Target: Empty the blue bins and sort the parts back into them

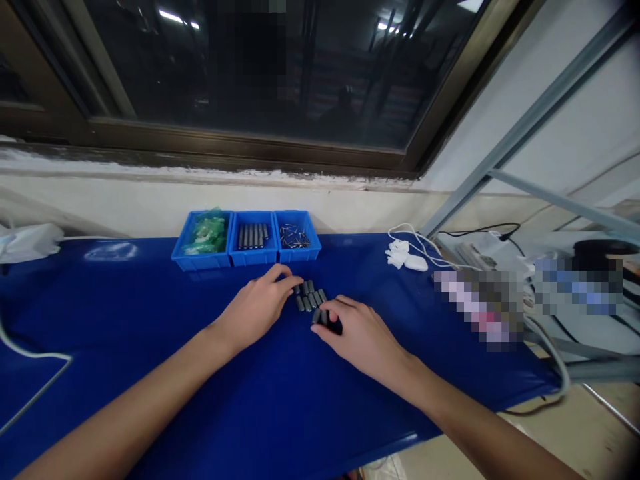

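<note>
- Dark cylinders (pixel 307 303): loose cluster on the blue counter (pixel 240 413), nearer the person than the middle bin (pixel 254 258) and off to its right. They lie side by side in short, uneven rows, probably so each can be reached singly.
- Left hand (pixel 263 297): in front of the middle bin, at the cluster's left edge. Thumb and forefinger nearly meet at an end cylinder; a narrow pinch would suit something so slim. From where I stand, cannot tell whether it has hold of that piece or only touches it.
- Right hand (pixel 357 323): farther right of the middle bin and nearer the person. Half closed, thumb and fingers bent round the cluster's near end, perhaps to stop pieces rolling. Firm grip or light steadying: cannot tell, the fingers hide the contact.
- Middle bin's contents: similar dark pieces (pixel 253 235) in a neat row, likely for easy counting.
- Right bin (pixel 300 255): just beside the middle bin. Thin metal bits (pixel 295 238) lie every which way; walls presumably keep them from scattering.
- Left bin (pixel 205 261): on the middle bin's other side, crumpled green plastic (pixel 210 233) inside.
</note>
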Demonstrator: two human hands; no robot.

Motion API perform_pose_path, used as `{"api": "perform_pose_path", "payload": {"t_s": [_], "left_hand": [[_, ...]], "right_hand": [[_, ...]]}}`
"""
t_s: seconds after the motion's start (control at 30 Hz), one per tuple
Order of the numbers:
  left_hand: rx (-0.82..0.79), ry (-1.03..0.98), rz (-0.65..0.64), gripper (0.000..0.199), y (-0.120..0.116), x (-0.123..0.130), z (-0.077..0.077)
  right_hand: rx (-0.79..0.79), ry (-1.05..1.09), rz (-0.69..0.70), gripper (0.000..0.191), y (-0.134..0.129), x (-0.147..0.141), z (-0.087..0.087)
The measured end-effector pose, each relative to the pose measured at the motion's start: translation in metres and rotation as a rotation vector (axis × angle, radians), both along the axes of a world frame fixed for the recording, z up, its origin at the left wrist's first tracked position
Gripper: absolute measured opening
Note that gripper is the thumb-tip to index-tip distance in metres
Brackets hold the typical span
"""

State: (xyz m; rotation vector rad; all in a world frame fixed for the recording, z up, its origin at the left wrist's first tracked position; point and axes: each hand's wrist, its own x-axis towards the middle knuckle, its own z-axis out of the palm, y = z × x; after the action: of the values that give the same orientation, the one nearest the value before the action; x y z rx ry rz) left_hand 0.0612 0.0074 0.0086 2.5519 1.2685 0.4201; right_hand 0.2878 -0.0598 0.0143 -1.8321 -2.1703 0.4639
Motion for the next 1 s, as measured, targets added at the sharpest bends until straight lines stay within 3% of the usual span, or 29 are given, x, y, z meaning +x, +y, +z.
{"api": "perform_pose_path", "payload": {"t_s": [0.1,0.3,0.47,0.77,1.0], "left_hand": [[-0.016,0.074,-0.026,0.049,0.010,0.010,0.010],[-0.147,0.264,0.170,0.045,0.023,0.052,0.031],[-0.239,0.278,0.203,0.036,0.031,0.067,0.039],[-0.260,0.270,0.194,0.025,0.035,0.035,0.039],[-0.254,0.262,0.169,0.023,0.014,0.010,0.034]], "right_hand": [[0.006,0.028,0.024,0.015,-0.001,0.003,0.000],[-0.077,0.045,0.020,0.011,0.000,0.028,0.008],[-0.104,-0.005,-0.005,0.020,0.020,0.042,0.011],[-0.107,-0.062,0.098,0.026,0.049,0.040,0.012],[-0.151,-0.030,0.202,0.032,0.059,0.042,0.009]]}}
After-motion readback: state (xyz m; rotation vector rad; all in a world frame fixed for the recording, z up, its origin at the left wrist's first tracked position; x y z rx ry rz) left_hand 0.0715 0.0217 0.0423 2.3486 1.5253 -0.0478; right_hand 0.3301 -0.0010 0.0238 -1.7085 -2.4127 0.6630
